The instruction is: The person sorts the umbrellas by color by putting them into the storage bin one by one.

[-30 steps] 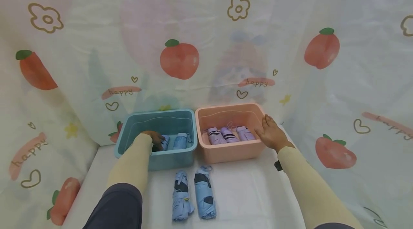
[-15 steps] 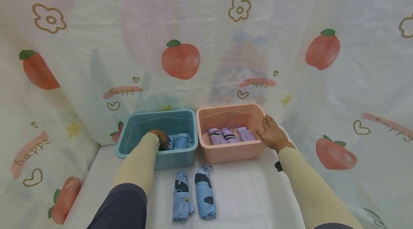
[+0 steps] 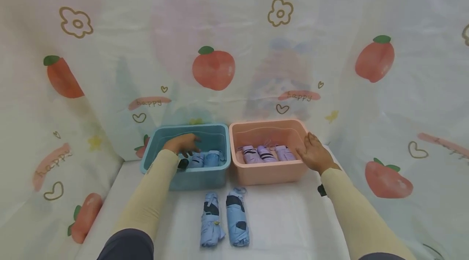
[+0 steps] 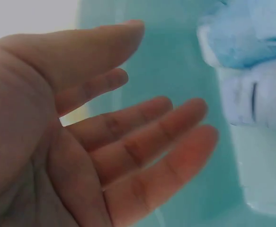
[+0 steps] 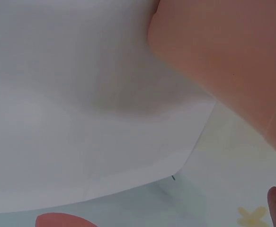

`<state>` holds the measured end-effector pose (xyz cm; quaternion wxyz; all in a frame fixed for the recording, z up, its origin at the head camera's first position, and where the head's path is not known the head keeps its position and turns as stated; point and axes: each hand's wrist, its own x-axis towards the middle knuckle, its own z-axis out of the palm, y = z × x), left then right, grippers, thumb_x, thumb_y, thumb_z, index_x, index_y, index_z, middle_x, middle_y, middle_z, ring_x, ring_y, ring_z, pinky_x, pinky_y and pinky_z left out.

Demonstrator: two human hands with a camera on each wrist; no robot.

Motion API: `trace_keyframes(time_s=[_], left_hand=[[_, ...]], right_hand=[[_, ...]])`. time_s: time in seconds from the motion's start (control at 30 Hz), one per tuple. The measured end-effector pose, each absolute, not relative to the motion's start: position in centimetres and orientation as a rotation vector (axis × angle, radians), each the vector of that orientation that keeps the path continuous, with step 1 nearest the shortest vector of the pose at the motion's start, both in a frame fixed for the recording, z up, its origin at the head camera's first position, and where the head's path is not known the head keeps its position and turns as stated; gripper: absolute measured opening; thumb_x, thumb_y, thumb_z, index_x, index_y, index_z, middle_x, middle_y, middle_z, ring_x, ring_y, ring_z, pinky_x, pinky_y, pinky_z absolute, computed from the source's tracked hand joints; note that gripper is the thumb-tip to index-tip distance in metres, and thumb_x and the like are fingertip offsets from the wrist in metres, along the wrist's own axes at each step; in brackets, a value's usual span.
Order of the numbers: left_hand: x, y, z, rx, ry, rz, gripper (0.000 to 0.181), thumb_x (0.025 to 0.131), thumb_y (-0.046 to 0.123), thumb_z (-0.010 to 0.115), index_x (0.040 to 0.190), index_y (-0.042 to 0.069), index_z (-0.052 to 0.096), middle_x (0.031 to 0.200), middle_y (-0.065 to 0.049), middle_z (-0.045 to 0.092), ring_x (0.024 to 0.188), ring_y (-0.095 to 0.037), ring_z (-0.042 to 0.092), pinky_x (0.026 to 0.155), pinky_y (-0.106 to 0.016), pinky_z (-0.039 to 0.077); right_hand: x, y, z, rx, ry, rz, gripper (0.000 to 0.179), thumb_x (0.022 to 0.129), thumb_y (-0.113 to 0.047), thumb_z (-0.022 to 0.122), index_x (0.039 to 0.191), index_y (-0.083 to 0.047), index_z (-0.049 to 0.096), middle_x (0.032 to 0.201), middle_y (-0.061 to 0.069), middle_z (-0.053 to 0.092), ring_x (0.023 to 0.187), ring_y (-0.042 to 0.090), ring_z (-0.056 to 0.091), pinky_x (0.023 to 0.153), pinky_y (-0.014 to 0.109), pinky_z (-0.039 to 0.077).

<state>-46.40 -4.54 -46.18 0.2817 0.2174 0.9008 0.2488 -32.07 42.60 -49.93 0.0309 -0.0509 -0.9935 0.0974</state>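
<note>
My left hand (image 3: 183,144) hovers over the left part of the teal bin (image 3: 199,180), fingers spread and holding nothing. Beneath and to the right of it, two folded blue umbrellas lie side by side: one with dark marks (image 3: 196,161) and a plain-looking one (image 3: 212,159). The left wrist view shows the empty palm and an umbrella end (image 4: 265,92) beyond the fingertips. My right hand (image 3: 316,155) lies flat with straight fingers along the right wall of the pink bin (image 3: 271,174), where several folded purple umbrellas (image 3: 266,154) lie.
Two more folded blue umbrellas with black patches, a left one (image 3: 211,219) and a right one (image 3: 237,219), lie on the white table (image 3: 282,219) before the bins. A fruit-printed curtain (image 3: 249,68) closes off the back and sides.
My left hand has risen from beside the umbrellas in the teal bin, its fingers now spread. The marked umbrella there sits closer against the plain one. My right hand stays at the pink bin.
</note>
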Motion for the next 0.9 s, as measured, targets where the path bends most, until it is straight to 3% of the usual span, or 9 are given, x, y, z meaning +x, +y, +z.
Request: trace_keyframes(time_s=[0.07, 0.23, 0.33, 0.5, 0.73, 0.9], left_hand=[[-44.1, -5.2, -43.6, 0.649, 2.444, 0.702, 0.054, 0.087, 0.022, 0.059, 0.135, 0.008, 0.038, 0.116, -0.015, 0.053, 0.087, -0.024, 0.060, 0.068, -0.037, 0.051], [-40.8, -5.2, -43.3, 0.680, 2.577, 0.731, 0.046, 0.086, 0.027, 0.060, 0.127, 0.012, 0.048, 0.098, -0.006, 0.061, 0.074, -0.019, 0.060, 0.060, -0.032, 0.050], [-40.4, -6.3, -45.7, 0.708, 2.649, 0.739, 0.044, 0.083, 0.034, 0.062, 0.123, 0.017, 0.053, 0.089, 0.001, 0.060, 0.069, -0.012, 0.058, 0.057, -0.029, 0.048], [-37.2, -8.2, -47.0, 0.832, 2.769, 0.901, 0.041, 0.085, 0.031, 0.060, 0.124, 0.022, 0.052, 0.087, 0.008, 0.059, 0.073, -0.006, 0.055, 0.061, -0.028, 0.046], [-33.3, -9.3, -48.6, 0.956, 2.913, 1.175, 0.033, 0.085, 0.021, 0.062, 0.117, 0.018, 0.059, 0.088, 0.012, 0.061, 0.078, -0.003, 0.057, 0.069, -0.028, 0.049], [-30.6, -9.7, -51.6, 0.836, 2.895, 1.097, 0.028, 0.085, 0.023, 0.061, 0.112, 0.019, 0.061, 0.086, 0.015, 0.060, 0.075, -0.002, 0.055, 0.062, -0.025, 0.048]], right_hand=[[-32.1, 42.7, -49.9, -0.157, -3.065, 0.300, 0.092, 0.085, -0.066, 0.013, 0.138, 0.008, 0.003, 0.145, 0.023, -0.001, 0.131, 0.038, 0.000, 0.102, 0.053, 0.006], [-32.0, 42.8, -49.7, -0.126, -3.063, 0.275, 0.090, 0.087, -0.063, 0.013, 0.137, 0.012, 0.005, 0.144, 0.027, 0.000, 0.130, 0.041, 0.001, 0.102, 0.053, 0.006], [-31.9, 42.8, -49.6, -0.117, -3.056, 0.265, 0.088, 0.088, -0.061, 0.013, 0.136, 0.012, 0.006, 0.143, 0.028, 0.002, 0.130, 0.041, 0.003, 0.102, 0.052, 0.007], [-32.0, 42.7, -49.4, -0.076, -3.060, 0.281, 0.087, 0.089, -0.060, 0.014, 0.136, 0.013, 0.006, 0.143, 0.028, 0.001, 0.130, 0.041, 0.002, 0.102, 0.052, 0.007], [-32.2, 42.7, -49.4, -0.083, -3.079, 0.305, 0.090, 0.088, -0.062, 0.014, 0.136, 0.013, 0.004, 0.143, 0.028, -0.001, 0.130, 0.042, 0.000, 0.102, 0.053, 0.006], [-32.3, 42.8, -49.6, -0.061, -3.073, 0.314, 0.090, 0.088, -0.062, 0.014, 0.136, 0.014, 0.005, 0.143, 0.028, -0.001, 0.129, 0.042, -0.002, 0.101, 0.054, 0.006]])
